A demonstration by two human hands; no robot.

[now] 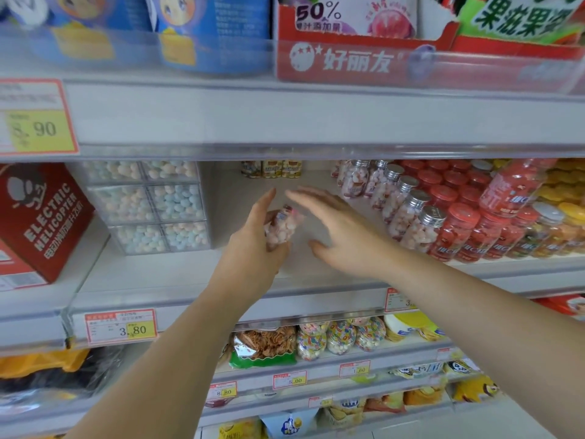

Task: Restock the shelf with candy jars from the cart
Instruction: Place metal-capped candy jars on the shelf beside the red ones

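A small clear plastic jar of pink and white candy balls (280, 228) is held tilted in the left hand (253, 245), whose fingers wrap around it, above the bare middle part of the white shelf board (158, 270). The right hand (338, 229) is spread flat with straight fingers just beside the jar and holds nothing. A row of similar silver-capped jars (408, 213) stands to the right, and stacked clear boxes of pastel candy (152, 204) stand to the left.

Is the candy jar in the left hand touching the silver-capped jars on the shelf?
Apart. The head view shows the candy jar, held in the left hand grip, separated from the silver-capped jars by the open right hand and bare shelf.
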